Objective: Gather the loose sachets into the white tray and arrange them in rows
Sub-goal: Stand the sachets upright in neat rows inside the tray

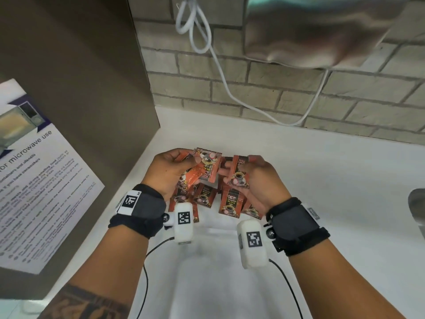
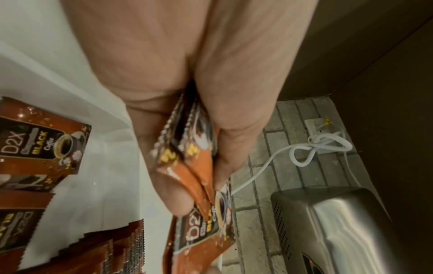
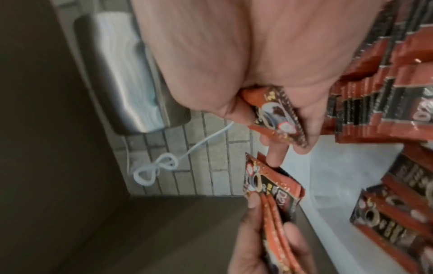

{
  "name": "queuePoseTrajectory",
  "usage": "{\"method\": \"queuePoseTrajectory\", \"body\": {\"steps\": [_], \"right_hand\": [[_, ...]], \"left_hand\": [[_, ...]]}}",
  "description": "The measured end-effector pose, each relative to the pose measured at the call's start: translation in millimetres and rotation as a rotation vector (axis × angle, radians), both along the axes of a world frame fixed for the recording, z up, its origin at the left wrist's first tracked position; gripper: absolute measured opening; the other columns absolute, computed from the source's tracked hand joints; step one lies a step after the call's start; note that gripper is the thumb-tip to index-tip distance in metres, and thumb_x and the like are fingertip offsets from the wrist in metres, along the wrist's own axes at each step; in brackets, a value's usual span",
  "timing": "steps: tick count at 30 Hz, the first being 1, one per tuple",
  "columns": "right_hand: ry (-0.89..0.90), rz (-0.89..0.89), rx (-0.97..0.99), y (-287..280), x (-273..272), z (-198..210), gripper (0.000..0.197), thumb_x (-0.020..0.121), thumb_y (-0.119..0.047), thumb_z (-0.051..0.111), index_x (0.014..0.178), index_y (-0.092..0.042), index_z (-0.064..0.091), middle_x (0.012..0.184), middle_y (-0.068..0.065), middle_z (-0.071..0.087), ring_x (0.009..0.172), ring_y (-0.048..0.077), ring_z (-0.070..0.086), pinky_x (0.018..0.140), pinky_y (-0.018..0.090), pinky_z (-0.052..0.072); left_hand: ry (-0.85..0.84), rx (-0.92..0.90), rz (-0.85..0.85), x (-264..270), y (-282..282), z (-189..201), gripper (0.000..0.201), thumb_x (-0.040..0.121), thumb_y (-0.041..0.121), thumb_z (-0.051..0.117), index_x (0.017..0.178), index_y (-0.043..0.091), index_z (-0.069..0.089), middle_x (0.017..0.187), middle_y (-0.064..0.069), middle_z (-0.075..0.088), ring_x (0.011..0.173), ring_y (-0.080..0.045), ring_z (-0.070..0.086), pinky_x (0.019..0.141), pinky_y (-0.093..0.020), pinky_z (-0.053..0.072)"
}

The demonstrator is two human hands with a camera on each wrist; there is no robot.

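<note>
Orange-and-black coffee sachets fill the far end of the white tray (image 1: pixel 207 261). My left hand (image 1: pixel 174 169) grips a fan of several sachets (image 1: pixel 207 166) above the tray, thumb on top; the left wrist view shows the same bunch (image 2: pixel 194 163) pinched between thumb and fingers. My right hand (image 1: pixel 250 178) holds one sachet (image 1: pixel 240 174) upright, close beside the left bunch; in the right wrist view that sachet (image 3: pixel 276 115) lies between thumb and fingers. Below the hands, rows of sachets (image 1: pixel 230 201) stand in the tray, partly hidden by my wrists.
A brown cabinet side (image 1: pixel 80 100) with a microwave notice (image 1: pixel 34 169) stands to the left. A steel wall-mounted appliance (image 1: pixel 310 31) hangs above right, its white cable (image 1: pixel 220 70) looping down the brick wall. A metal object (image 1: pixel 417 203) is at the right edge.
</note>
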State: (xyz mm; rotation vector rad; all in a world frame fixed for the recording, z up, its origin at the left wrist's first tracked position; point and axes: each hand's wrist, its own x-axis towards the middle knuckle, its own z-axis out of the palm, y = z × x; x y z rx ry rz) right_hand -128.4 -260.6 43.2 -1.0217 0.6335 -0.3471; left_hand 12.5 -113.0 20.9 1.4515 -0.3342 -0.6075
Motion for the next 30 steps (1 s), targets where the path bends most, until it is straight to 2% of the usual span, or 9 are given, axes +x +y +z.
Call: {"method": "queuePoseTrajectory", "body": {"steps": [4,6,12,16,18,21,24,27,30], "right_hand": [[0.15,0.146,-0.611,-3.6,9.9,-3.2,0.035,0.088,-0.033,0.074,0.115,-0.024,0.053,0.095,0.001,0.07,0.083,0.016,0.069,0.079,0.031,0.056],[0.168,0.227,-0.753,-2.2,14.5,0.3,0.034,0.078,-0.03,0.084,0.107,-0.022,0.067,0.091,-0.006,0.068,0.079,0.008,0.066,0.071,0.02,0.053],[0.121,0.2,-0.433,-1.4,21.1,5.6,0.024,0.08,-0.008,0.082,0.1,-0.004,0.07,0.078,0.01,0.073,0.066,0.024,0.065,0.068,0.037,0.056],[0.056,0.059,-0.171,11.4,28.9,1.7,0.019,0.083,-0.001,0.076,0.094,-0.007,0.062,0.096,0.017,0.074,0.075,0.03,0.074,0.062,0.032,0.053],[0.078,0.064,-0.12,22.1,31.8,-0.8,0.02,0.085,-0.001,0.074,0.095,-0.009,0.059,0.093,0.014,0.073,0.077,0.025,0.074,0.063,0.032,0.057],[0.189,0.253,-0.221,36.3,31.0,-7.5,0.03,0.084,-0.008,0.076,0.105,-0.008,0.054,0.087,0.015,0.074,0.077,0.025,0.072,0.071,0.04,0.055],[0.295,0.316,-0.407,31.8,31.4,-7.5,0.041,0.078,-0.019,0.084,0.108,-0.01,0.056,0.082,0.011,0.072,0.067,0.02,0.066,0.064,0.034,0.055],[0.356,0.309,-0.662,21.0,36.4,-4.4,0.059,0.065,-0.037,0.092,0.111,-0.023,0.057,0.097,0.001,0.071,0.087,0.018,0.07,0.081,0.04,0.059],[0.326,0.395,-0.688,19.6,39.9,-2.5,0.056,0.064,-0.038,0.09,0.113,-0.03,0.064,0.109,-0.007,0.072,0.102,0.015,0.069,0.096,0.045,0.054]], "left_hand": [[-0.088,0.027,-0.072,-8.0,2.8,5.3,0.021,0.081,0.002,0.079,0.101,0.003,0.074,0.102,-0.011,0.077,0.091,-0.022,0.073,0.088,-0.032,0.058],[-0.117,0.047,-0.112,-7.0,5.0,8.2,0.023,0.081,0.003,0.08,0.103,0.003,0.074,0.105,-0.011,0.077,0.094,-0.024,0.073,0.088,-0.032,0.059],[-0.1,0.018,-0.112,13.0,12.7,12.2,0.024,0.083,0.003,0.077,0.106,-0.001,0.072,0.106,-0.013,0.076,0.09,-0.024,0.073,0.077,-0.031,0.061],[0.015,-0.038,-0.072,27.1,21.9,7.3,0.025,0.085,0.004,0.076,0.108,-0.003,0.069,0.106,-0.015,0.074,0.086,-0.027,0.072,0.066,-0.034,0.06],[0.072,-0.061,-0.088,27.3,22.7,5.6,0.028,0.085,0.003,0.075,0.111,-0.005,0.066,0.106,-0.015,0.074,0.082,-0.025,0.072,0.058,-0.032,0.059],[-0.013,-0.022,-0.095,31.1,21.3,3.2,0.025,0.081,0.0,0.078,0.105,-0.001,0.07,0.107,-0.015,0.075,0.087,-0.026,0.072,0.063,-0.032,0.06],[-0.127,0.044,-0.15,41.2,23.0,3.4,0.024,0.077,-0.003,0.082,0.099,0.005,0.075,0.103,-0.011,0.077,0.095,-0.026,0.073,0.082,-0.038,0.061],[-0.18,0.113,-0.267,44.8,23.1,7.9,0.03,0.073,0.001,0.086,0.101,0.008,0.077,0.105,-0.007,0.077,0.104,-0.023,0.072,0.09,-0.04,0.059],[-0.203,0.118,-0.349,42.2,18.0,11.6,0.028,0.078,0.004,0.083,0.105,0.01,0.077,0.106,-0.005,0.077,0.102,-0.019,0.073,0.088,-0.033,0.059]]}}
